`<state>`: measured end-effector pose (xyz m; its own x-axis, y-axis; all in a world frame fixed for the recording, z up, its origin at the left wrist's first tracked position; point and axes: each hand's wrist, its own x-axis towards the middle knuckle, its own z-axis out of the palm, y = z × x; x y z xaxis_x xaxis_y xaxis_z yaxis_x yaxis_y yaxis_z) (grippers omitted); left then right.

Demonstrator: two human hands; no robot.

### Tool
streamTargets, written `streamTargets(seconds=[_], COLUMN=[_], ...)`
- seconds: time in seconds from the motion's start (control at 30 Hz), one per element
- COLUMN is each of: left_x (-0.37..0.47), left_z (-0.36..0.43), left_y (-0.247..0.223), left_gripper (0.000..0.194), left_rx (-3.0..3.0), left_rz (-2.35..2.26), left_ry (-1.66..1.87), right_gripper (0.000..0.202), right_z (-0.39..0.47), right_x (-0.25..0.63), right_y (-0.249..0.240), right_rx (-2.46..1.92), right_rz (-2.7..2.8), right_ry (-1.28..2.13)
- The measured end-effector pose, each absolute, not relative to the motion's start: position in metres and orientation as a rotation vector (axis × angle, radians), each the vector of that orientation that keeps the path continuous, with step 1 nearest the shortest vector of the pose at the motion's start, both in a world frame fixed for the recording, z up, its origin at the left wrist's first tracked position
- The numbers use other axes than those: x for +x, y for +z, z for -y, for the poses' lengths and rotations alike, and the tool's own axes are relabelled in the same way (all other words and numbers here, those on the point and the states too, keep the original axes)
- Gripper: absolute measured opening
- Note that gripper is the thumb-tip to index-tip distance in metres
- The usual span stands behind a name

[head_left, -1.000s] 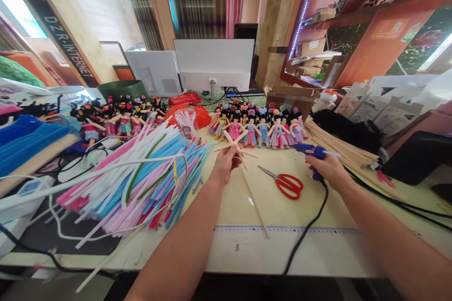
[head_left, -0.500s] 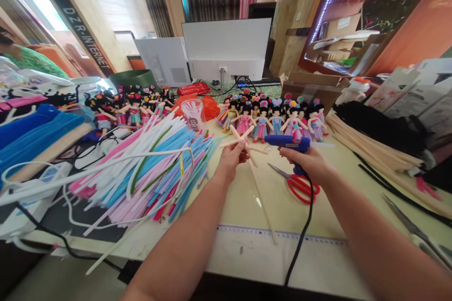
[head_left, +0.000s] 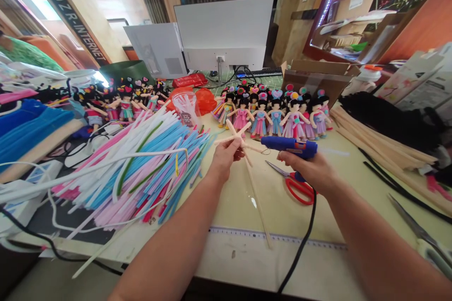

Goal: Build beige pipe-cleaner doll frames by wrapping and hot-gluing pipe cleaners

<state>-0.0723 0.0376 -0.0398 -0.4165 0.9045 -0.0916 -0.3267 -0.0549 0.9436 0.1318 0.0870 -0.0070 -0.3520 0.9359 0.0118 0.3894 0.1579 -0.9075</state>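
- Pinching the beige crossed strips point(head_left: 238, 134) in left grip point(head_left: 227, 155); hold steady.
- Grasping the blue glue gun point(head_left: 289, 146) in right grip point(head_left: 310, 167); aim clear of left.

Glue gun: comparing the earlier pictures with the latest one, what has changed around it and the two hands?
The right hand has brought the glue gun leftward, its nozzle now near the crossed sticks. Nothing was newly gripped or released. The left hand still holds the sticks; the red-handled scissors and dolls stayed put.
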Motion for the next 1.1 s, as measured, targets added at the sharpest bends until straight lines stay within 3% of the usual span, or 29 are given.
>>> streamTargets(seconds=[0.5,1.1], left_x=[-0.072,-0.069], left_z=[-0.036,-0.033], left_y=[-0.038,-0.036], left_gripper=[0.037,0.034], left_rx=[0.720,0.695], left_rz=[-1.246,-1.255], left_ry=[1.641,1.627], right_gripper=[0.031,0.027], right_z=[-0.082,-0.076], right_x=[0.125,0.121], right_y=[-0.017,-0.018], right_rx=[-1.030,-1.108], right_rz=[1.927,1.962], right_ry=[1.204,1.106])
